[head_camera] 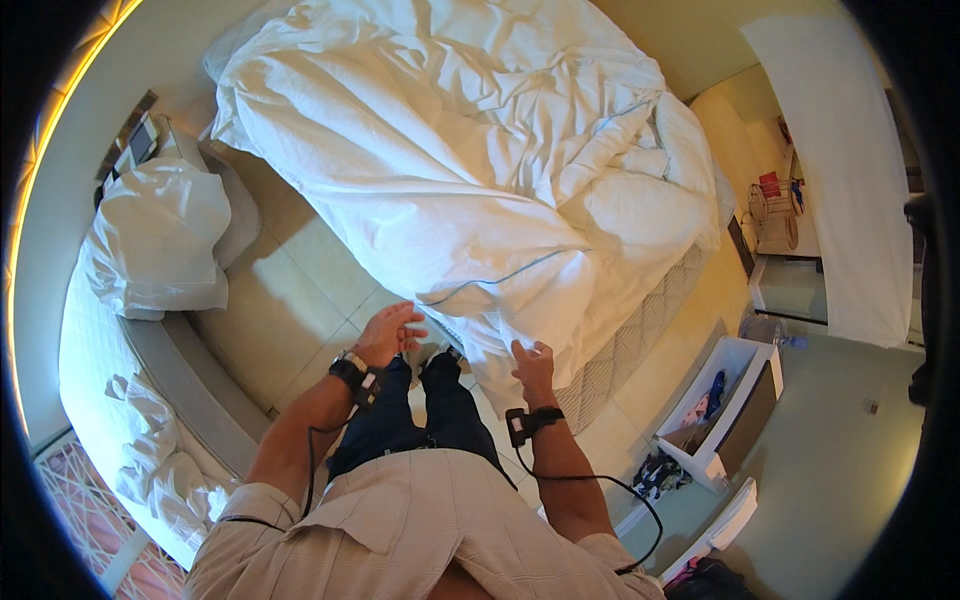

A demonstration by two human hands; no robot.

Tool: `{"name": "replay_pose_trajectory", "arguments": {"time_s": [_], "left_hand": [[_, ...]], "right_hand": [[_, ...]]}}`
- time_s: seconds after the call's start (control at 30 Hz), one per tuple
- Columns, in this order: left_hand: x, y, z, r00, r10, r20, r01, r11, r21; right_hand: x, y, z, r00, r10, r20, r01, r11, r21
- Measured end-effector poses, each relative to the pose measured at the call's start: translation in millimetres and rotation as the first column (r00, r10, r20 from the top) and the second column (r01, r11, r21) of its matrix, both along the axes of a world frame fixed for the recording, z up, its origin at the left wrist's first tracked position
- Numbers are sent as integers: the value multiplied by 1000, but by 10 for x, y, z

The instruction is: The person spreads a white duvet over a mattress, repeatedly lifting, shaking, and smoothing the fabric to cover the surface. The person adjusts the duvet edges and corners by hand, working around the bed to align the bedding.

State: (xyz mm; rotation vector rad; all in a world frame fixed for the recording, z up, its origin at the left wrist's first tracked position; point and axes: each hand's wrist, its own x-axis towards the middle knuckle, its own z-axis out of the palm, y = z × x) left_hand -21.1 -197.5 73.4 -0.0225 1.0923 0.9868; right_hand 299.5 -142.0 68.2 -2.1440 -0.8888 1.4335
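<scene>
A large white duvet or sheet (450,217) lies rumpled over the bed in front of me, with a thin blue line of stitching along part of it. My left hand (391,333) is at the duvet's near left corner, fingers slightly curled and apart, with no cloth visible in them. Close to the hanging near edge, my right hand (534,366) has its thumb and forefinger spread and the other fingers bent. The white cloth shows behind this hand; whether it touches is unclear. Each wrist wears a strapped device with a black cable.
A second bed (97,360) with white bedding and a white pillow (161,232) stands at left. Tiled floor (300,262) runs between the beds. At right are an open white drawer unit (720,405) with clothes, a hanging white cloth (840,180) and a wire rack (772,214).
</scene>
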Motion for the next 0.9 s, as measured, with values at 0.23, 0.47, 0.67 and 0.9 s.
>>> {"name": "replay_pose_trajectory", "arguments": {"time_s": [0.23,0.47,0.67,0.9], "left_hand": [[-43,-839,-150,987,-163,8,162,972,-172],[308,-1023,-191,986,-162,-24,153,962,-224],[1152,-554,-227,971,-237,-22,231,960,-156],[1991,110,-449,991,-131,-27,125,980,-152]], "right_hand": [[327,138,-803,849,50,526,-169,969,181],[1105,662,-837,907,146,395,-250,942,225],[1553,1476,196,999,-26,-24,32,950,311],[1793,1910,802,977,47,-206,24,944,330]]}}
